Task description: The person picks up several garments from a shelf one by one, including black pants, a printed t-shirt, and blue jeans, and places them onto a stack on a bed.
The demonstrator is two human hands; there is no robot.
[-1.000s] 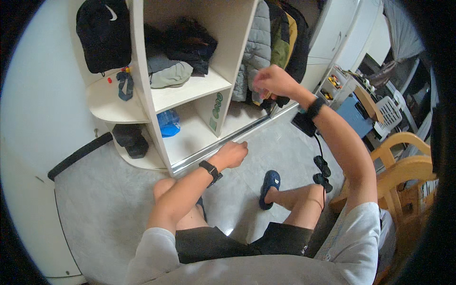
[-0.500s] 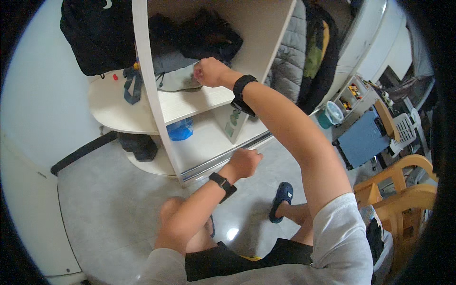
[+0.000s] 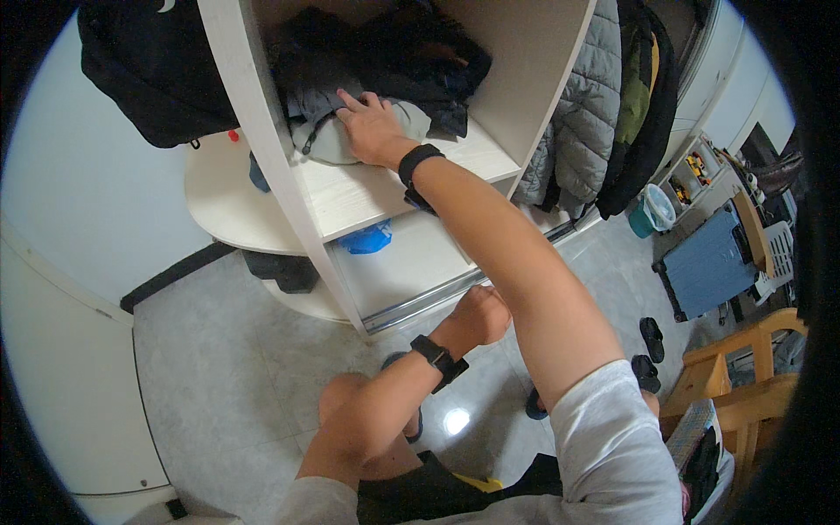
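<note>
My right hand [image 3: 374, 131] lies on a bundle of folded clothes on the upper shelf of the open wardrobe, fingers spread and outstretched. Beneath it is a pale grey garment [image 3: 411, 121] with a dark cord; darker grey cloth [image 3: 308, 105] adjoins it. Behind these rises a heap of black clothes [image 3: 420, 66], its details lost in shadow. My left hand [image 3: 479, 317] is curled into a fist in front of the wardrobe's bottom rail, partly behind my right forearm, with nothing visible in it. Both wrists wear black bands.
A blue plastic bag [image 3: 367, 238] sits on the lower shelf. Jackets [image 3: 588, 109] hang to the right, a black bag [image 3: 157, 74] to the left. Farther right are a teal bin [image 3: 643, 219], a blue suitcase [image 3: 710, 264] and a wooden chair [image 3: 744, 394]. Dark slippers [image 3: 650, 339] lie on the floor.
My right hand has gone from closed at the pale garment's edge to spread on top of it. My left fist is nearer my right forearm. The view has shifted toward the wardrobe.
</note>
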